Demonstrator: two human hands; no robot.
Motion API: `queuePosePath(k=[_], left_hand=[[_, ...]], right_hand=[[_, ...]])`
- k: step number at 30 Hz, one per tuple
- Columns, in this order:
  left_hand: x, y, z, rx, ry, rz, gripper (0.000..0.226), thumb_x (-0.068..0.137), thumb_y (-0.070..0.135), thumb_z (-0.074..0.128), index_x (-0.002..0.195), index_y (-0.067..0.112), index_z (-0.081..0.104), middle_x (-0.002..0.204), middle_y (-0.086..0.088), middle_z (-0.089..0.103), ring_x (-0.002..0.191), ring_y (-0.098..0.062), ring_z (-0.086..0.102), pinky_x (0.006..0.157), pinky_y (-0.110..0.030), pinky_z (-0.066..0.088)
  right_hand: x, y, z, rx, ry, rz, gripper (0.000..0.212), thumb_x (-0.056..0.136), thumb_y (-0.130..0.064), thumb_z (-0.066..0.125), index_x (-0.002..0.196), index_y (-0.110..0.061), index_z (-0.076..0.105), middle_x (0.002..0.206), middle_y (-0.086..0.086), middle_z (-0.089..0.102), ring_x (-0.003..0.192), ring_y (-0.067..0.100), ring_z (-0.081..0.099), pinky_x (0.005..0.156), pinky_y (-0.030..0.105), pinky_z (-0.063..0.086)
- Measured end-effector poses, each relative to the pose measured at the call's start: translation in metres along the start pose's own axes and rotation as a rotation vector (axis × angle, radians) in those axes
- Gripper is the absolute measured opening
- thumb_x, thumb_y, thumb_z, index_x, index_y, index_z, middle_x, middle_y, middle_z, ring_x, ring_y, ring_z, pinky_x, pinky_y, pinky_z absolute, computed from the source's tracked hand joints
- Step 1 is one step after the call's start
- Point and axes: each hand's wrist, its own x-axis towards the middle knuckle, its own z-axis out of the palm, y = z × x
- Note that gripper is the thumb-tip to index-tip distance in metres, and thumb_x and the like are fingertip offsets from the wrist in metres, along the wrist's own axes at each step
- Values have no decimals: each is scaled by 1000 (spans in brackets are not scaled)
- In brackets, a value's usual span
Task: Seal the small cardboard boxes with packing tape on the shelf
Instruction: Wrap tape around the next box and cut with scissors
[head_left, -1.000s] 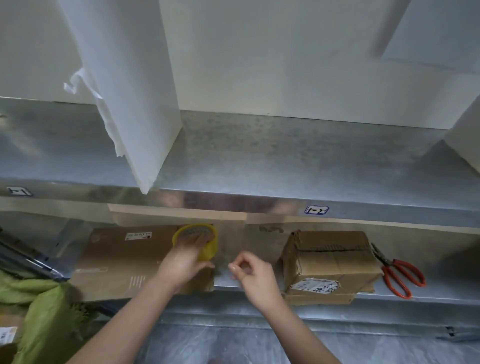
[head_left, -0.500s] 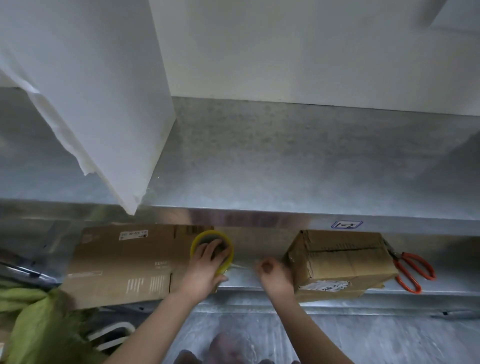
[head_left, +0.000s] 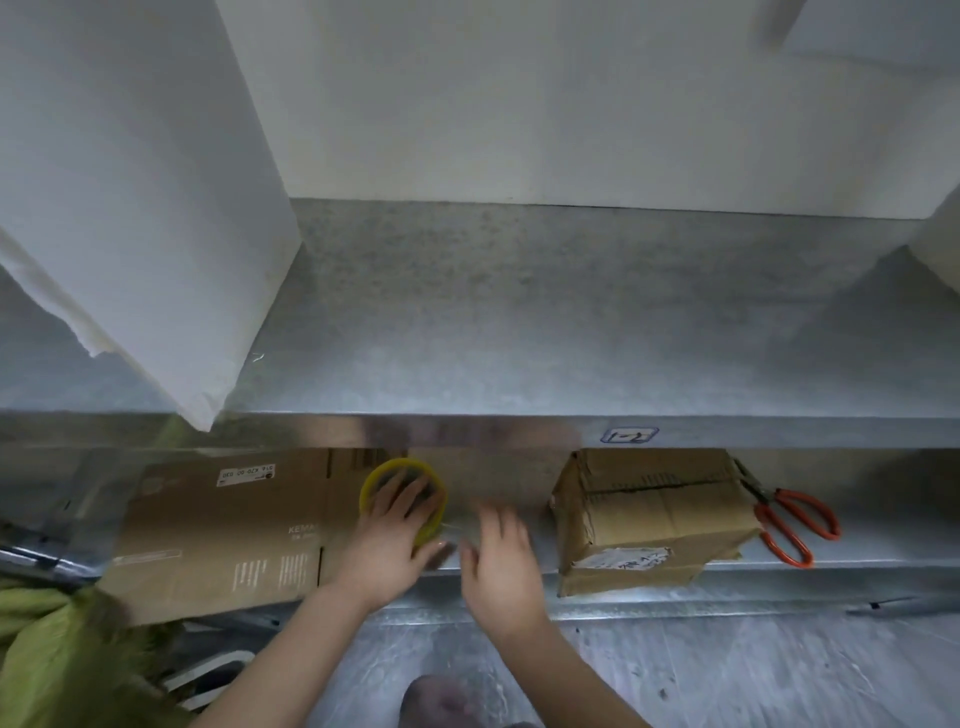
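My left hand (head_left: 387, 540) grips a yellow roll of packing tape (head_left: 374, 480), with fingers inside its core, at the front of the lower metal shelf (head_left: 857, 564). My right hand (head_left: 501, 561) is just right of the roll. It is blurred by motion, its fingers look spread, and I see nothing pinched in it. A small worn cardboard box (head_left: 654, 514) with a white label stands on the same shelf, a short way right of my right hand; its top flaps lie folded down.
Orange-handled scissors (head_left: 789, 525) lie right of the box. A flattened cardboard carton (head_left: 223, 525) lies left of the tape roll. The upper metal shelf (head_left: 519, 338) overhangs, with a white panel (head_left: 130, 208) leaning at its left. Green cloth (head_left: 47, 649) bunches at bottom left.
My right hand, which was pinching near the box, has moved back left toward the roll and spread its fingers. My left hand keeps hold of the tape roll.
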Motion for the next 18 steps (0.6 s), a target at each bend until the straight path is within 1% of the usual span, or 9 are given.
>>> queuePosePath(k=[2, 3, 5, 7, 10, 12, 14, 16, 18], left_hand=[[-3, 13, -6, -30, 73, 63, 61, 92, 50, 44, 145, 21, 42, 155, -3, 33, 146, -29, 21, 117, -41, 15], [-4, 21, -9, -46, 90, 82, 60, 93, 45, 49, 146, 20, 39, 155, -3, 33, 147, -27, 21, 117, -38, 13], [-2, 45, -14, -68, 127, 101, 61, 95, 39, 54, 149, 20, 34, 156, 0, 31, 147, -21, 19, 117, -32, 10], [2, 77, -21, -83, 201, 136, 58, 95, 36, 56, 146, 15, 40, 152, -3, 38, 146, -22, 25, 117, -33, 14], [7, 129, -23, -94, 259, 174, 56, 95, 36, 54, 145, 15, 41, 149, -4, 43, 143, -22, 31, 116, -33, 11], [9, 159, -18, -97, 275, 163, 57, 97, 41, 48, 148, 18, 36, 152, 0, 39, 144, -18, 28, 115, -29, 5], [12, 186, -10, -97, 288, 137, 57, 99, 46, 42, 149, 20, 34, 154, 2, 36, 144, -15, 28, 115, -26, 3], [15, 205, -1, -95, 295, 78, 59, 99, 49, 37, 151, 21, 31, 156, 5, 29, 145, -13, 25, 116, -25, 4], [19, 216, 7, -123, 300, -41, 59, 100, 48, 34, 152, 22, 26, 158, 6, 25, 145, -14, 22, 119, -29, 10]], right_hand=[[-16, -8, -20, -32, 168, -199, 33, 86, -21, 56, 118, -21, 62, 118, 2, 60, 110, 24, 57, 90, 32, 51], [-21, -10, -33, -48, 242, -250, 31, 85, -22, 53, 114, -23, 64, 116, 0, 62, 111, 23, 57, 91, 33, 51], [-27, -7, -59, -72, 320, -267, 34, 85, -25, 51, 116, -24, 64, 118, -2, 62, 121, 24, 54, 98, 38, 49], [-28, 8, -81, -114, 354, -241, 37, 83, -22, 63, 120, -22, 65, 122, 2, 63, 127, 29, 52, 103, 45, 46], [-29, 48, -109, -169, 376, -204, 40, 81, -16, 72, 120, -18, 68, 127, 7, 64, 127, 33, 53, 103, 49, 45], [-29, 80, -126, -177, 336, -165, 40, 87, -18, 67, 126, -18, 65, 132, 7, 61, 131, 32, 48, 107, 49, 42], [-28, 112, -141, -200, 293, -127, 41, 90, -19, 62, 131, -18, 62, 137, 8, 57, 135, 32, 44, 109, 49, 39], [-27, 142, -155, -205, 290, -105, 42, 88, -18, 65, 130, -17, 63, 136, 10, 58, 133, 33, 47, 107, 50, 42], [-23, 170, -169, -180, 275, -77, 43, 89, -17, 64, 132, -16, 61, 137, 10, 57, 133, 32, 46, 106, 48, 42]])
